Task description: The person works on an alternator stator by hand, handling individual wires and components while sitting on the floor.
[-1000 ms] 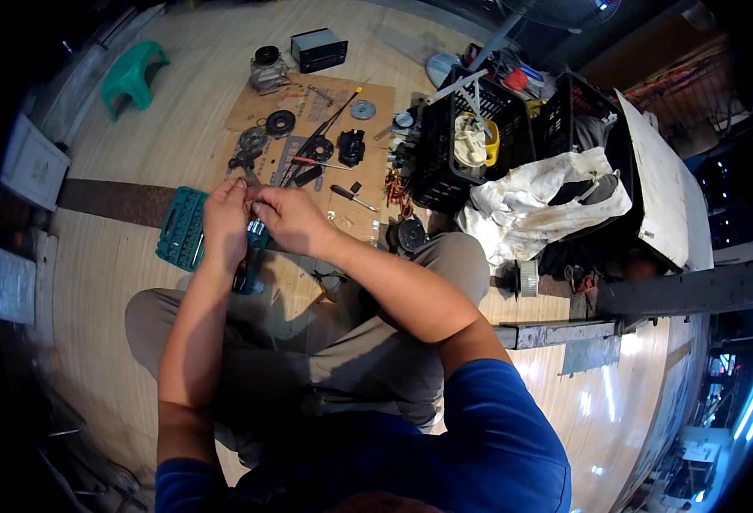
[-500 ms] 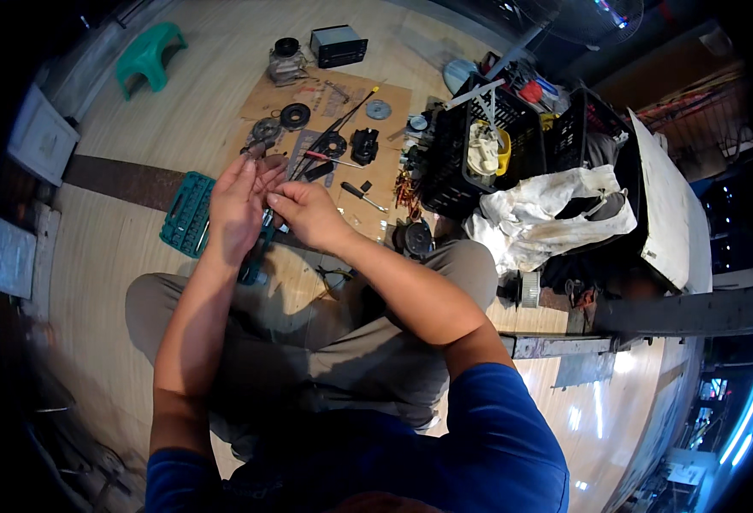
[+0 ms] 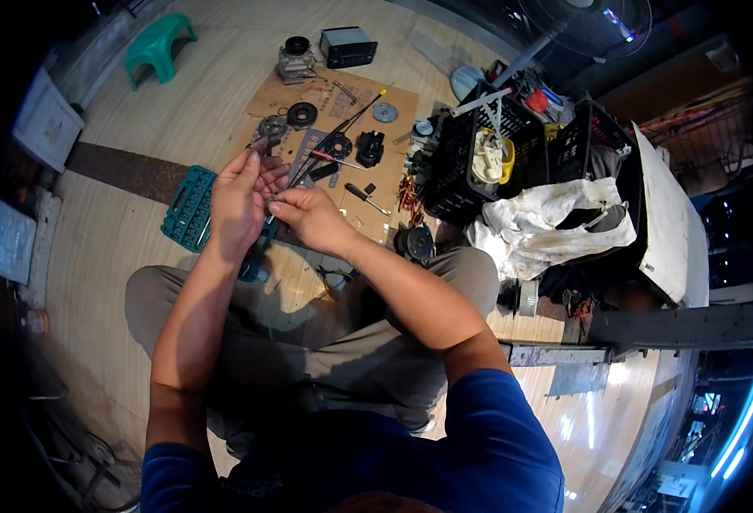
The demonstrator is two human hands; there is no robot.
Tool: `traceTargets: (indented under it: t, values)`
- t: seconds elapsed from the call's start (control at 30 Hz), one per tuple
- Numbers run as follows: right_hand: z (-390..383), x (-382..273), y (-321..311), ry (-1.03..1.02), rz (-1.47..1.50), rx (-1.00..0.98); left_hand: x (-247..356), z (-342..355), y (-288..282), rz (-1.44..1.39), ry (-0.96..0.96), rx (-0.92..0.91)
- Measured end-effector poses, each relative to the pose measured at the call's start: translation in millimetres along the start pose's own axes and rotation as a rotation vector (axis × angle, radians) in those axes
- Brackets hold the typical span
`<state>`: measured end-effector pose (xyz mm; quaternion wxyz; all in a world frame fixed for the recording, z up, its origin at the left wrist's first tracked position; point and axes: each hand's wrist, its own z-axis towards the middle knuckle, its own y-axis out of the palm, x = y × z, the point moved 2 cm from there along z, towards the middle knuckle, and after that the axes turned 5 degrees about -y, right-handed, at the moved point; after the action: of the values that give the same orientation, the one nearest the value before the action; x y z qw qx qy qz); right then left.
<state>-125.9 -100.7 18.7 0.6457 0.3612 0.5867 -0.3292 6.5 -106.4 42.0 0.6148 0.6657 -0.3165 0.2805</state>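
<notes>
In front of my knees, my left hand (image 3: 238, 202) is turned palm up, its fingers stretched out and a little apart. Close beside it, my right hand (image 3: 311, 217) is closed, thumb against fingers, at the left palm. Whatever sits in that pinch is too small to make out. Under and beyond the hands, a green socket set case (image 3: 186, 208) lies unfolded. Past the fingertips, on flattened cardboard (image 3: 368, 209), are a red-handled screwdriver (image 3: 332, 157), a black ring-shaped part (image 3: 302, 115), a black bracket-like part (image 3: 369, 149) and a black-handled tool (image 3: 357, 191).
A metal machine part (image 3: 296, 65) and a boxy car-radio-like unit (image 3: 348, 49) stand at the far edge. To the right are a black crate (image 3: 453, 175), a white cloth (image 3: 522, 214) and a fan (image 3: 594, 26). A green stool (image 3: 158, 51) stands far left.
The surroundings have shifted slightly in the picture with a small head movement. Both hands stay together in nearly the same pose.
</notes>
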Motion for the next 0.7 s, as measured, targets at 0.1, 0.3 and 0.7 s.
traceTargets:
  t: [0.1,0.3,0.7]
  values:
    - [2.9,-5.6,-4.8,0.034,-0.046,-0.044,2.1,1.5,-6.3,-0.049,0.007,-0.077]
    - [12.7,-5.5,-45.5,0.099,-0.325,-0.262,23.3,-7.3,5.1,0.02,-0.228,-0.354]
    - [13.9,-15.9,-42.4,-0.165,-0.804,0.1,0.5,-6.3,16.6,1.411,-0.097,-0.285]
